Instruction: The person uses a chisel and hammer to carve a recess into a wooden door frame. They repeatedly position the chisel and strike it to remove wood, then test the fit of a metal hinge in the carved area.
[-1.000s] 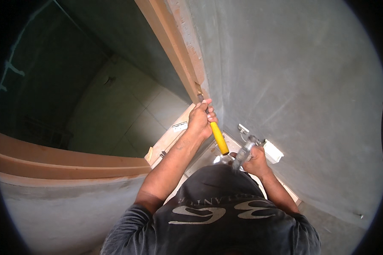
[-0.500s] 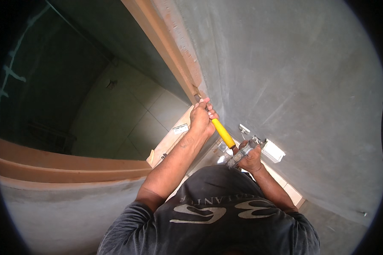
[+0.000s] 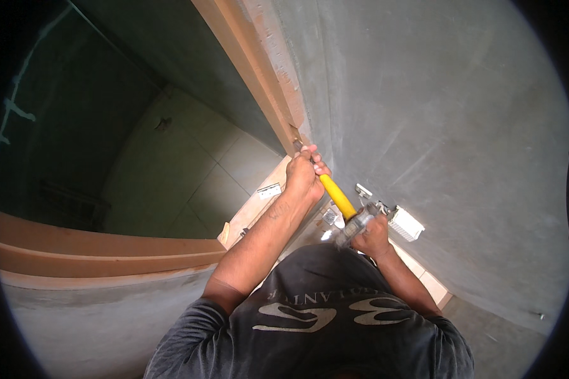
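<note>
My left hand (image 3: 305, 174) is closed round a chisel with a yellow handle (image 3: 338, 197). Its metal blade, partly hidden by my fingers, points up at a notch in the wooden door frame (image 3: 269, 95). In my right hand (image 3: 374, 237) is a hammer (image 3: 356, 227), its grey metal head at the butt of the yellow handle. The head is slightly blurred, and I cannot tell whether it presses on the handle. My fingers and the head hide most of the hammer's own handle.
A grey plastered wall (image 3: 449, 126) rises close on the right. Below my left hand, a metal hinge (image 3: 269, 191) lies on a pale wooden board. A white ribbed object (image 3: 405, 224) is beyond my right hand. Through the doorway is a dark room with floor tiles (image 3: 218, 183).
The hammer head has come up against the chisel's butt or very near it. My left hand still grips the chisel, its blade still at the notch. The view has shifted slightly.
</note>
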`<action>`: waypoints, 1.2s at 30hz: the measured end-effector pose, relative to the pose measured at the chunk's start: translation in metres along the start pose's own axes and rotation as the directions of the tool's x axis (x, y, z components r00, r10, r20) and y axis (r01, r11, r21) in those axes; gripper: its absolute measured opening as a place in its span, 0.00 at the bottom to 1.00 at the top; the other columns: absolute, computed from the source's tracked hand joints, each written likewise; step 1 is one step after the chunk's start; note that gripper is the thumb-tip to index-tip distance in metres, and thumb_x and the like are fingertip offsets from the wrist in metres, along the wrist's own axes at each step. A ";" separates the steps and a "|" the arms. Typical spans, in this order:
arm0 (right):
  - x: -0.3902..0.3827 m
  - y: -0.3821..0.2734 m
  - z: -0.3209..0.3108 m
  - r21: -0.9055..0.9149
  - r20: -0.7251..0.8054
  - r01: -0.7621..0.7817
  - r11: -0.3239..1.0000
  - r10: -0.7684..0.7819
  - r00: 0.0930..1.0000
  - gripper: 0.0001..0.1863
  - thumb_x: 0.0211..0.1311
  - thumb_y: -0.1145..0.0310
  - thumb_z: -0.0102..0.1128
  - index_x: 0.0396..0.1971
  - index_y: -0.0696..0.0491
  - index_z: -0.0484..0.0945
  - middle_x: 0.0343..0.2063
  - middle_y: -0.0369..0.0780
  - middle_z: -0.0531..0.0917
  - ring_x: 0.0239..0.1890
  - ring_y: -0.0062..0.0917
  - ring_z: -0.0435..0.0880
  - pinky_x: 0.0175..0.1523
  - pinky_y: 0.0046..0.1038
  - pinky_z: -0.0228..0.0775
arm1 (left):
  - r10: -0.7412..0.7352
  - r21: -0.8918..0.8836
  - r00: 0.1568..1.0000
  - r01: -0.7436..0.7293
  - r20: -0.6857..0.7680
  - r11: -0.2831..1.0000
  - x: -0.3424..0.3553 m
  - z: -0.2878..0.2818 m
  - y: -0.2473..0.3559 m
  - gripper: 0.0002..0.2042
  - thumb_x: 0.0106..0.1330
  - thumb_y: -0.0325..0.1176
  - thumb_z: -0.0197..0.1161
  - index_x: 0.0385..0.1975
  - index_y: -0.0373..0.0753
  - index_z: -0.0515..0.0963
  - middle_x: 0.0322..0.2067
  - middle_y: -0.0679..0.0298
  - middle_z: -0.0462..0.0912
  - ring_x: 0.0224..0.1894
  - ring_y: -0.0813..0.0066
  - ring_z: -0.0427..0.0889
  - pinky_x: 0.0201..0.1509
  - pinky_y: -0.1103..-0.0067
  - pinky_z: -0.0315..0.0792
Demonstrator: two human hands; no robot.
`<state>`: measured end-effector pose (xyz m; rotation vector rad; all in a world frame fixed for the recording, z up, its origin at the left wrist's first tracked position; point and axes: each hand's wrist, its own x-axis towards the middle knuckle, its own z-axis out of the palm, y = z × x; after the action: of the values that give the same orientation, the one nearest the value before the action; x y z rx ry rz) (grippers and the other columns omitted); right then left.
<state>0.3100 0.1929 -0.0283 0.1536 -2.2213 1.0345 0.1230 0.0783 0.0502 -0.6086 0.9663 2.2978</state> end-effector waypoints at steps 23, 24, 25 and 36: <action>-0.019 0.001 0.006 0.088 0.007 -0.241 0.966 0.242 0.970 0.04 0.52 0.78 0.67 0.29 0.56 0.83 0.23 0.47 0.84 0.26 0.45 0.85 0.33 0.40 0.76 | 0.075 0.001 0.997 -0.075 -0.016 0.997 0.001 0.004 -0.010 0.09 0.84 0.37 0.44 0.46 0.39 0.68 0.30 0.65 0.69 0.23 0.80 0.61 0.25 0.81 0.63; -0.021 0.000 0.007 0.084 -0.044 -0.220 0.972 0.224 0.974 0.03 0.53 0.78 0.68 0.27 0.56 0.82 0.22 0.46 0.83 0.24 0.43 0.84 0.32 0.39 0.74 | 0.078 0.005 0.997 -0.078 -0.015 0.997 0.001 0.004 -0.010 0.09 0.84 0.37 0.44 0.46 0.39 0.68 0.30 0.65 0.69 0.23 0.80 0.62 0.25 0.81 0.63; -0.017 -0.008 0.008 0.079 -0.094 -0.195 0.978 0.202 0.975 0.03 0.55 0.78 0.68 0.26 0.57 0.81 0.20 0.45 0.82 0.23 0.40 0.83 0.31 0.38 0.73 | 0.084 0.008 0.996 -0.084 -0.012 0.996 0.002 0.004 -0.010 0.09 0.84 0.37 0.44 0.46 0.39 0.68 0.30 0.65 0.69 0.24 0.80 0.62 0.25 0.81 0.64; -0.028 0.004 0.004 0.105 0.073 -0.322 0.941 0.316 0.946 0.10 0.44 0.79 0.61 0.30 0.57 0.82 0.25 0.47 0.84 0.29 0.47 0.86 0.36 0.39 0.77 | 0.076 0.015 0.997 -0.076 0.020 0.997 0.001 -0.005 -0.010 0.09 0.83 0.38 0.46 0.45 0.40 0.68 0.29 0.66 0.68 0.22 0.80 0.61 0.24 0.81 0.63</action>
<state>0.3277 0.1877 -0.0502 -0.1353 -2.2845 1.3489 0.1297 0.0805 0.0413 -0.5506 1.0134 2.3563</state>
